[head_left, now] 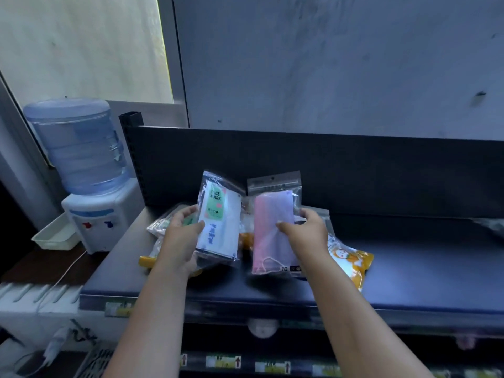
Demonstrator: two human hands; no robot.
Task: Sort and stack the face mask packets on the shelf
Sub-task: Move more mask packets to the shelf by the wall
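Observation:
My left hand (183, 236) grips a clear packet of white masks with a green "FACE MASK" label (221, 222), lifted above the dark shelf (409, 271). My right hand (305, 230) pinches a clear packet of pink and lilac masks (270, 233) by its right edge, also raised. Beneath both hands more packets lie on the shelf: an orange-and-white cartoon packet (351, 264) at the right, a yellow-edged one (146, 261) under my left wrist, and a clear one (161, 225) at the left.
A water dispenser (90, 186) with a blue bottle stands left of the shelf, beside a pale tray (51, 236). The shelf's dark back panel (354, 170) rises behind the packets. Another packet's edge (491, 225) shows at far right. Lower shelves with price labels (272, 366) sit below.

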